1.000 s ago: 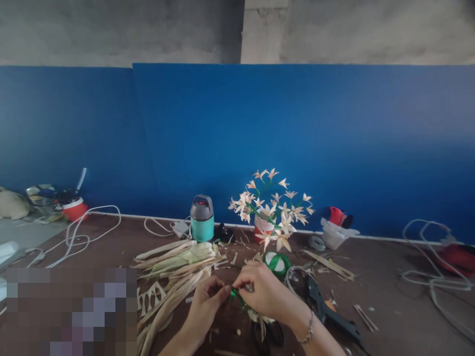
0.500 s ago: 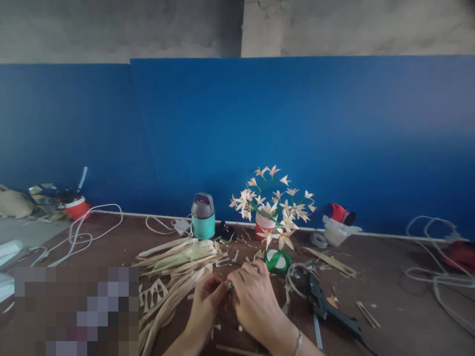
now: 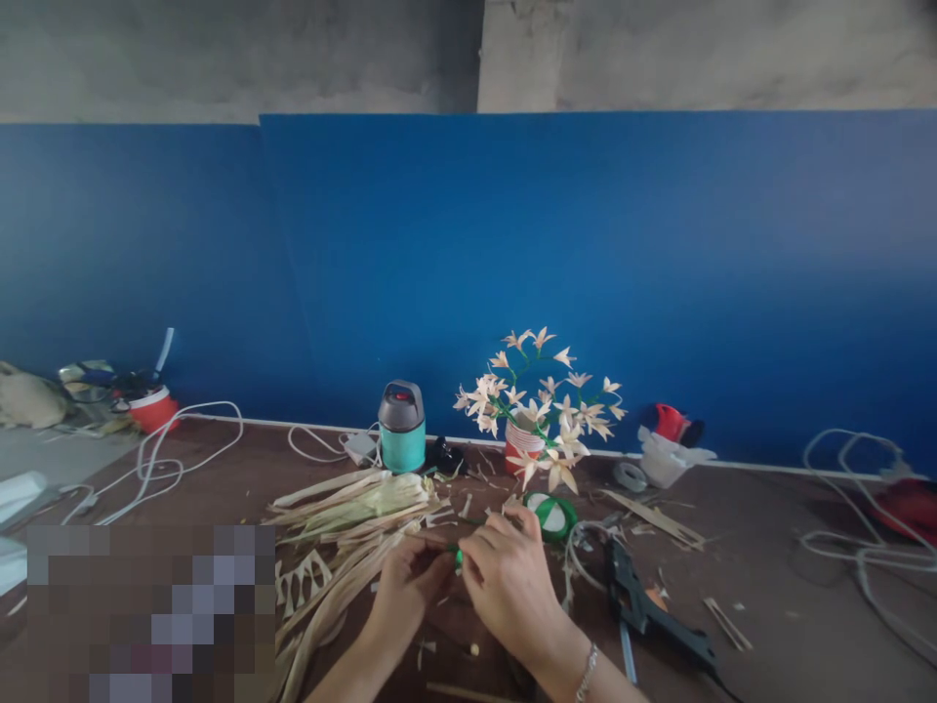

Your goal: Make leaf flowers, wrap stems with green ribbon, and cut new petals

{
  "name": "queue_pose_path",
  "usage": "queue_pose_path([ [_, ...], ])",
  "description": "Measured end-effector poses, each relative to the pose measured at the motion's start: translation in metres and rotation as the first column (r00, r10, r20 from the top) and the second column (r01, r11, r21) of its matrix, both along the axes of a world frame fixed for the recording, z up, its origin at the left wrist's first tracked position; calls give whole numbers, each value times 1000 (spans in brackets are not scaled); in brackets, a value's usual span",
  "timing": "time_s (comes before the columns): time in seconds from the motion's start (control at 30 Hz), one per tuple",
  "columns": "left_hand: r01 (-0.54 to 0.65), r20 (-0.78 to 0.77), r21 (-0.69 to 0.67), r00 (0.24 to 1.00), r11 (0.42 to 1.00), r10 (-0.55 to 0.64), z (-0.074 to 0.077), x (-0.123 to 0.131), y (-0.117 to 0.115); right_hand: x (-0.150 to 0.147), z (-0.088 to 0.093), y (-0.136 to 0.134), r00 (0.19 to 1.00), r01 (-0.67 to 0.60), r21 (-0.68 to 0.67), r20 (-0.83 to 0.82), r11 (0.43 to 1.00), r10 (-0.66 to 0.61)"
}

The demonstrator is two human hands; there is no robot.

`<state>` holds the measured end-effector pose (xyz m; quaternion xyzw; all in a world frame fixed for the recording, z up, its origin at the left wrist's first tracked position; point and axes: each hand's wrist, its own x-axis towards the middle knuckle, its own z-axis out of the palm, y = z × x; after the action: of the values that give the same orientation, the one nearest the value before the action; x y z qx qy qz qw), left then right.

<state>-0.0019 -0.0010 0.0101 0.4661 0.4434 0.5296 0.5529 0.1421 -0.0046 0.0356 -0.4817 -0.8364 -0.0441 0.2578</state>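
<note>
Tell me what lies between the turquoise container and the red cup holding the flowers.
In the head view, a small black object and thin dried scraps lie between them.

Green piece mostly hidden by fingers, forearms cut off below

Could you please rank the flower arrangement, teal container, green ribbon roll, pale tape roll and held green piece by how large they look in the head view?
1. Flower arrangement
2. Teal container
3. Green ribbon roll
4. Pale tape roll
Unranked: held green piece, mostly hidden, so its size is unsure.
</note>
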Motion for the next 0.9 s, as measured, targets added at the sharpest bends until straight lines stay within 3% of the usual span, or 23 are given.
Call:
queue_pose_path([
  [0.2, -17, 11, -5, 1000, 1000, 17, -2, -2, 3, 3, 8, 3, 991, -43, -46, -127, 998, 37],
  [0.43, 21, 76, -115, 997, 993, -12, 6, -4, -1, 5, 15, 4, 939, -57, -271, -341, 961, -40],
  [0.5, 7, 86, -103, 996, 995, 2, 9, -4, -3, 6, 17, 6, 922, -79, -349, -382, 934, -65],
  [0.67, 73, 235, -168, 971, 983, -32, 2, -2, -5, 10, 19, 10, 876, -159, -588, -455, 793, -162],
  [0.8, 161, 249, -146, 961, 976, -121, -7, -4, -2, 13, 24, 9, 899, -150, -568, -419, 809, -128],
  [0.9, 146, 210, -131, 971, 981, -117, -6, -5, -2, 15, 29, 8, 913, -154, -570, -395, 807, -105],
])
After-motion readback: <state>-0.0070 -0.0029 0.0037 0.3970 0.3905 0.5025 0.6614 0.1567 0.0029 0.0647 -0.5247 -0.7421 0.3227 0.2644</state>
